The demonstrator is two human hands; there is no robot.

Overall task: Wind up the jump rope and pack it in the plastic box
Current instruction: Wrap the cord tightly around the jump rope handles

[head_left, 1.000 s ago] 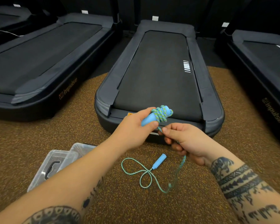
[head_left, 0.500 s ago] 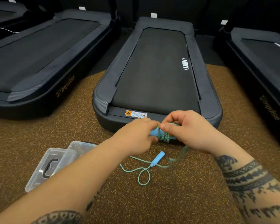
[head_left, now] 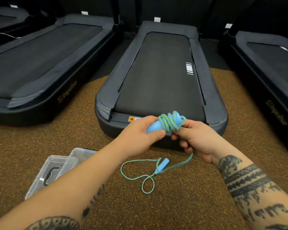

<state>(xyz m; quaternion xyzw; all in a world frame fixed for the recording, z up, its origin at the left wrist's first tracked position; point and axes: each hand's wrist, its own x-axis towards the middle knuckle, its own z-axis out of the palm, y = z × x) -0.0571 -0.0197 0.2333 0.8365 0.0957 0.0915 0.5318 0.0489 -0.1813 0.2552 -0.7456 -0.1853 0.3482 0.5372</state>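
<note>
My left hand (head_left: 136, 135) grips a handle (head_left: 154, 127) wound with rope (head_left: 170, 122); my right hand (head_left: 198, 140) pinches the rope beside it. The box (head_left: 53, 171) lies left.

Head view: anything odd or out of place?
Nothing damaged. The rope is only partly wound on the handle in the left hand; the second handle and loose loops lie on the carpet. The right hand guides the strand.
</note>
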